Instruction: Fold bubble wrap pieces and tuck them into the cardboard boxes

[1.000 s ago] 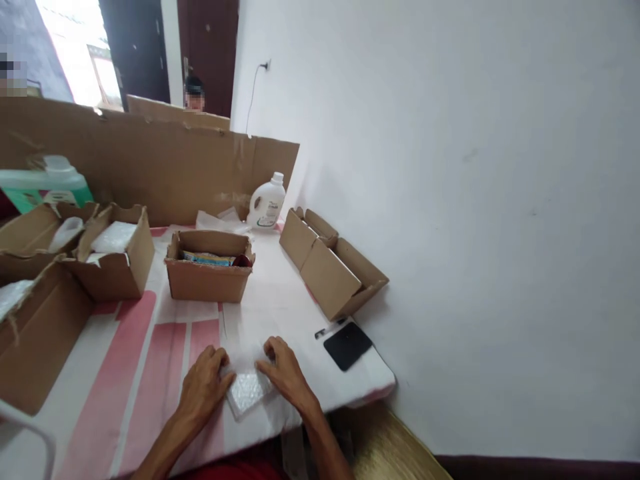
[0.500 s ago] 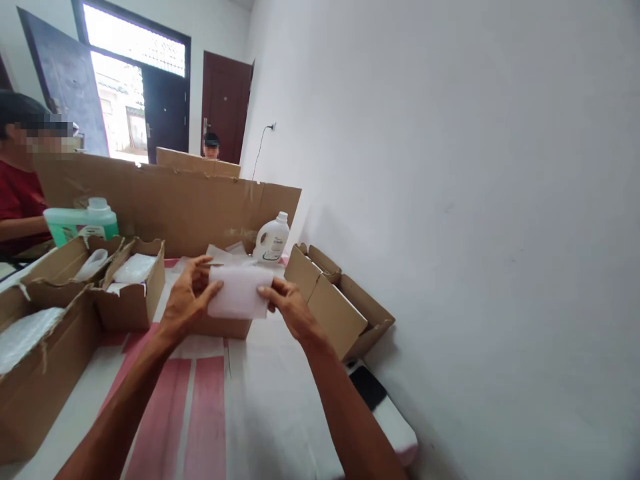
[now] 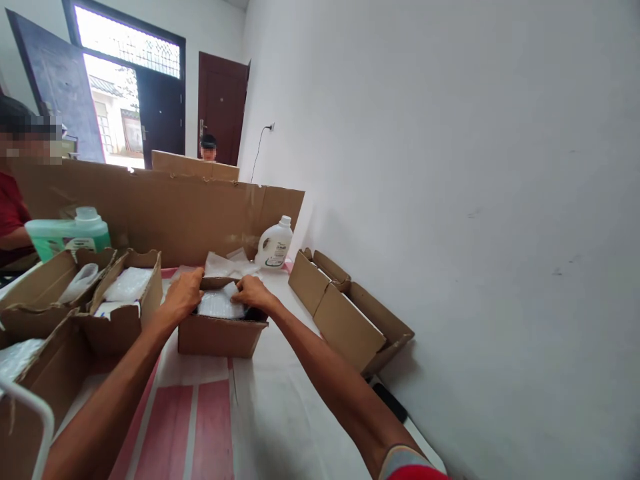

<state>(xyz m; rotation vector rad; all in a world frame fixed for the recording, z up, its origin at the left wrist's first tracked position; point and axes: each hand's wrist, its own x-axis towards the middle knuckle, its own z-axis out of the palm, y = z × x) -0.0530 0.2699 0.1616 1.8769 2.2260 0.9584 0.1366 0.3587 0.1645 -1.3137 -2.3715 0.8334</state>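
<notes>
A small open cardboard box [image 3: 217, 337] stands on the table in front of me. Inside it lies a sheet of clear bubble wrap [image 3: 215, 305], with one corner raised on the right. My right hand [image 3: 254, 295] is closed in a pinch on that corner, over the box's opening. At the left rim, my left hand [image 3: 186, 293] has its fingers curled over the cardboard, close to the wrap's left edge; its fingertips are partly hidden. Something dark shows in the box beneath my right hand. Crumpled clear plastic [image 3: 225, 265] lies just behind the box.
Cardboard boxes [image 3: 117, 327] with bubble wrap stand on the left, others [image 3: 340, 310] on the right by the wall. A green-liquid jug [image 3: 70, 235] and a white bottle [image 3: 276, 243] stand before a cardboard screen [image 3: 190, 213]. A person sits at far left, another beyond the screen.
Both hands have lowered from above the box to its opening. The whitish wrap stretched between them is now down in the box. The view has shifted slightly.
</notes>
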